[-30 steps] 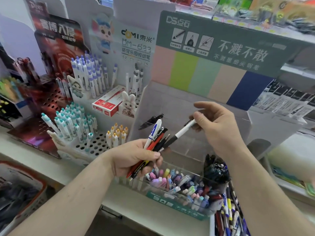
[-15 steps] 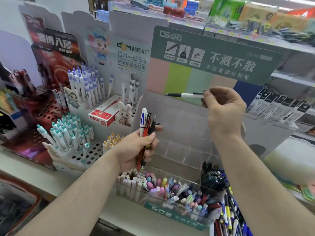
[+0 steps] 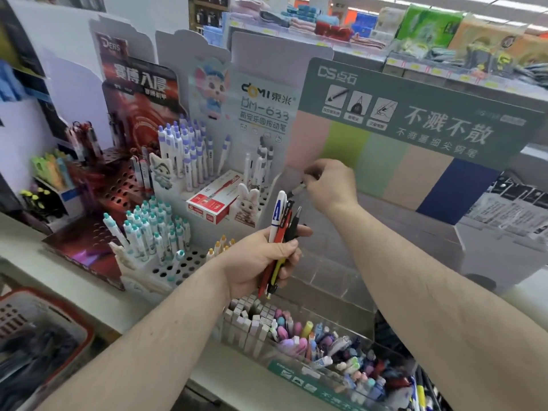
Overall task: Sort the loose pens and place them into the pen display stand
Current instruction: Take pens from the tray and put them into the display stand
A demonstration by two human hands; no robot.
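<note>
Mixed-colour pens [image 3: 280, 232] fill the left hand [image 3: 258, 259] (tight grip); right hand [image 3: 332, 185] pinches one pen [image 3: 297, 189].

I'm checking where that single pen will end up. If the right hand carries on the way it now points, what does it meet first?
The right hand points its pen left and slightly down. First in line is probably the upper left edge of the clear tiered stand, then the white pen display; depth is unclear.

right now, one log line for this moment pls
left hand: grips pen bundle | right hand: pinches single pen at clear stand upper left | placed: not yet
</note>
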